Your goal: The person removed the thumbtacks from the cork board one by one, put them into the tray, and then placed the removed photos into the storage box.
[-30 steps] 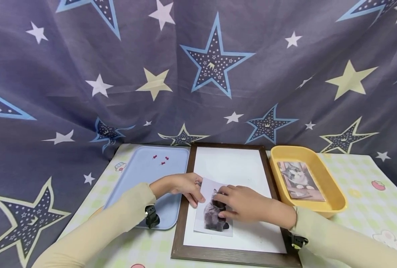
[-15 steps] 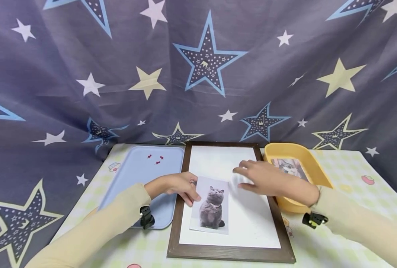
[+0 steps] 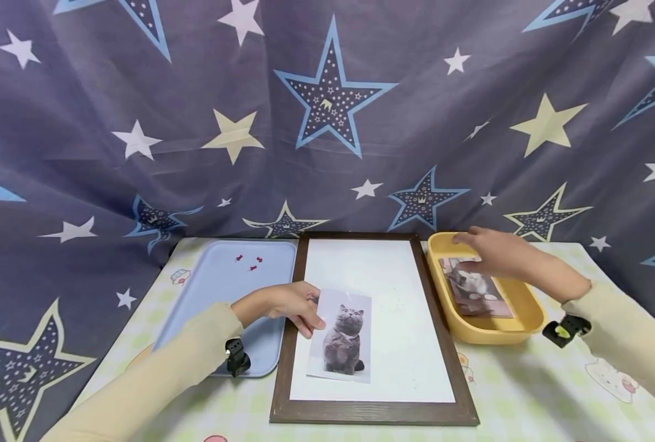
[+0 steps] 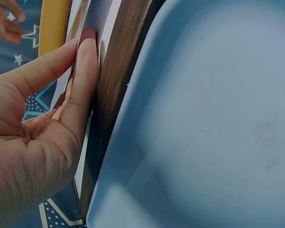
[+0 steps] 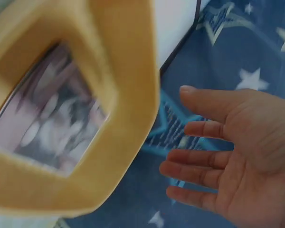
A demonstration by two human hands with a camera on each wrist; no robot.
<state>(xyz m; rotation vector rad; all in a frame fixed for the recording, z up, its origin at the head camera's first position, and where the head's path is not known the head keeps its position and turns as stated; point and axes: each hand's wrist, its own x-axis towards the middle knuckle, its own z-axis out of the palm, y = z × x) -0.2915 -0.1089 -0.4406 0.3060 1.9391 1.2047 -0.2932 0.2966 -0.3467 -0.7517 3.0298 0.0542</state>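
My left hand pinches the left edge of a photo print of a sitting grey cat, between thumb and finger. The print lies over the lower left of a white board in a dark wooden frame. In the left wrist view, thumb and finger meet at the print's edge beside the frame. My right hand hovers over a yellow bin, fingers spread and holding nothing. Inside the bin lies another cat photo, partly hidden by the fingers. The right wrist view shows the open palm beside the bin.
A light blue tray stands left of the frame, with several red push pins near its far end. A pale checked cloth covers the table. Behind it hangs a dark star-patterned curtain.
My right hand has left the grey cat print and moved right, over the yellow bin. My left hand keeps its pinch on the print. The head view has shifted slightly right.
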